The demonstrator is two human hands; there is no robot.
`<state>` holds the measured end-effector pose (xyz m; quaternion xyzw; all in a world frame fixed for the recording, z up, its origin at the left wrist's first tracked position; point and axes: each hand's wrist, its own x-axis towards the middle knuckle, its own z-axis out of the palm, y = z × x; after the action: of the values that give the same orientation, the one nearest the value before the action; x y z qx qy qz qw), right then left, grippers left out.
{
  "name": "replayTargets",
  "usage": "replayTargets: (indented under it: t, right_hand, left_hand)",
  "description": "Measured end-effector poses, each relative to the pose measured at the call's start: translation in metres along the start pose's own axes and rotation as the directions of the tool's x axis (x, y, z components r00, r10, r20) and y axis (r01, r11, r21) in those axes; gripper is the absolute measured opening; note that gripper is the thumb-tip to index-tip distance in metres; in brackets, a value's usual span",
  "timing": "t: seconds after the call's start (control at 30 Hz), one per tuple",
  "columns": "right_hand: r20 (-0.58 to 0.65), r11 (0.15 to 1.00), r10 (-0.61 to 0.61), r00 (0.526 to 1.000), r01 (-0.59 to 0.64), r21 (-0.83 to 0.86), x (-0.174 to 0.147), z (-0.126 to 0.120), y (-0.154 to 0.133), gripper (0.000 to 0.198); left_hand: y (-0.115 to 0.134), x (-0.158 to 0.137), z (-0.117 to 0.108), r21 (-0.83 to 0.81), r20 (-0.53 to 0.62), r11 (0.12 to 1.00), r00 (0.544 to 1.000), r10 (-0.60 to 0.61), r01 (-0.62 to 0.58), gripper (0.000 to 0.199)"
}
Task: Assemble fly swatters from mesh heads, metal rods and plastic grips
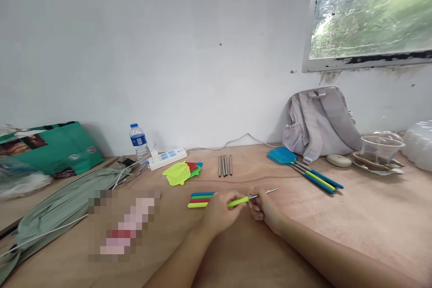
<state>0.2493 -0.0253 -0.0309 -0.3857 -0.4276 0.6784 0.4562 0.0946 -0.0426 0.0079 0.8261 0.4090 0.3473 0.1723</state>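
My left hand (221,210) is closed round a yellow-green plastic handle (238,202). A thin metal rod (272,191) is in line with that handle, and the fingers of my right hand (265,209) are closed on it; its tip sticks out to the right. Beside my left hand lie several loose handles (199,200) in blue, green, red and yellow-green, partly hidden by the hand. Further back are several metal tubes (225,166) and a pile of fly swatter heads (180,173). To the right, assembled fly swatters (312,173) with blue heads lie stacked.
A power strip (168,158) and a water bottle (138,141) stand at the back left, near a green bag (60,148) and grey-green cloth (67,207). Along the right are a grey backpack (324,121), a pale oval case (339,160) and a clear plastic container (381,148).
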Motion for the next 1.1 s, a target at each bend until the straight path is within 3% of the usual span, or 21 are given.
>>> replayTargets:
  t: [0.1, 0.37, 0.53, 0.7, 0.83, 0.93, 1.1]
  right_hand:
    - [-0.003, 0.987, -0.055, 0.998, 0.055, 0.153, 0.006, -0.014, -0.004, 0.038]
    - [-0.025, 0.988, 0.026, 0.999, -0.022, 0.152, 0.008, -0.019, 0.000, 0.035]
    - [0.037, 0.982, 0.058, 0.998, -0.064, 0.179, 0.000, -0.015, -0.001, 0.033]
    - [0.119, 0.977, 0.071, 0.990, -0.094, 0.192, 0.001, -0.021, -0.001, 0.034]
    - [0.205, 0.959, -0.037, 0.978, -0.022, 0.283, 0.005, -0.018, -0.001, 0.037]
    - [0.171, 0.956, -0.121, 0.978, 0.068, 0.285, 0.006, -0.007, 0.001, 0.039]
    - [0.000, 0.974, -0.063, 0.998, 0.061, 0.218, 0.005, 0.004, 0.006, 0.032]
  left_hand:
    - [-0.013, 0.000, -0.006, 0.027, -0.039, 0.999, 0.999, -0.036, 0.037, 0.017]
    - [-0.021, -0.003, -0.005, -0.003, -0.011, 0.999, 0.999, 0.040, -0.040, 0.021]
    - [-0.015, -0.004, -0.008, 0.016, -0.007, 0.995, 0.995, 0.099, -0.099, 0.020]
    - [-0.008, -0.003, -0.011, 0.021, -0.006, 0.997, 0.997, 0.075, -0.075, 0.019]
    - [-0.005, 0.000, -0.012, 0.005, -0.027, 1.000, 1.000, 0.015, -0.015, 0.015]
    - [-0.002, 0.000, -0.007, 0.012, -0.045, 1.000, 0.999, -0.001, 0.001, 0.015]
    - [0.008, -0.005, 0.005, -0.009, 0.001, 0.990, 0.990, 0.138, -0.138, 0.027]
